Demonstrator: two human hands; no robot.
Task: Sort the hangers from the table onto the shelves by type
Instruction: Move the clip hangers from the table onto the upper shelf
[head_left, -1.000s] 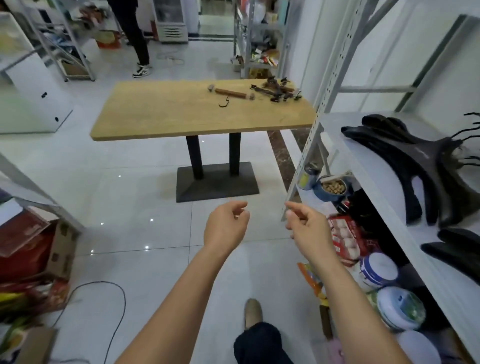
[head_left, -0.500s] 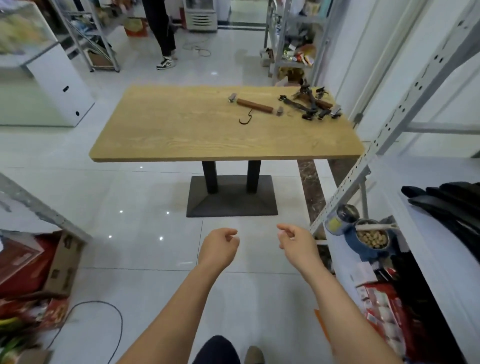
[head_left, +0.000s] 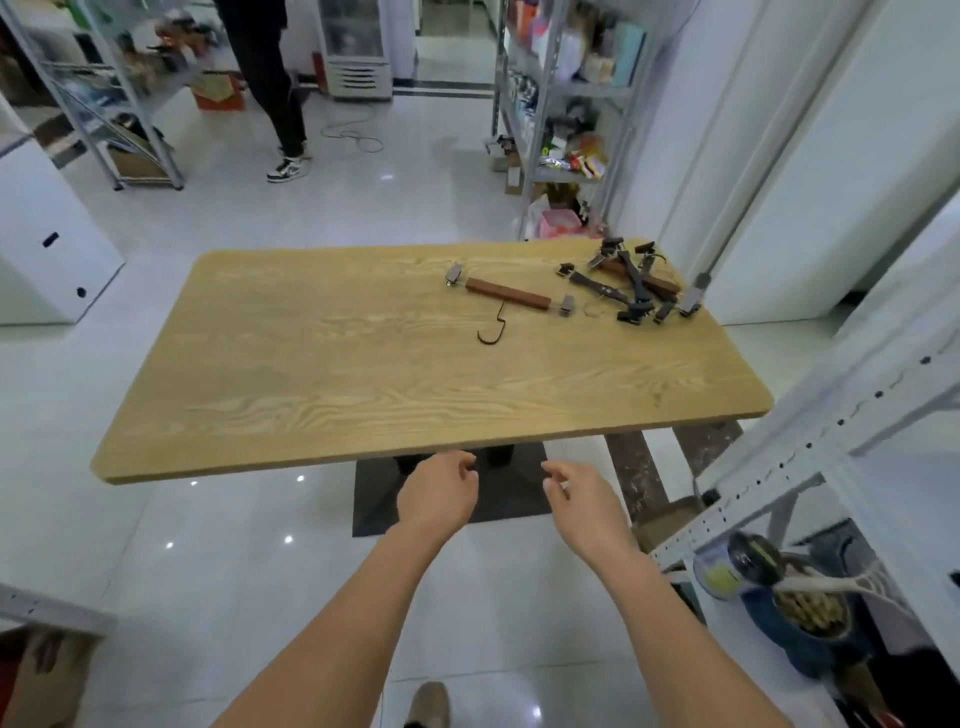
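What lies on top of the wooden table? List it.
A lone wooden clip hanger, and a tangled pile of clip hangers by the far right corner. Overlap hides the pile's count.

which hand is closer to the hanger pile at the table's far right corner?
Right. The right hand sits before the near edge of the table, roughly in line with the hanger pile; the left hand is beside it, further left. Both empty, neither touching the table.

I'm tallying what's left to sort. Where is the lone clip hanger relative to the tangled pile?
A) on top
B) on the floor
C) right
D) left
D: the lone clip hanger lies apart, left of the tangled pile, on the table.
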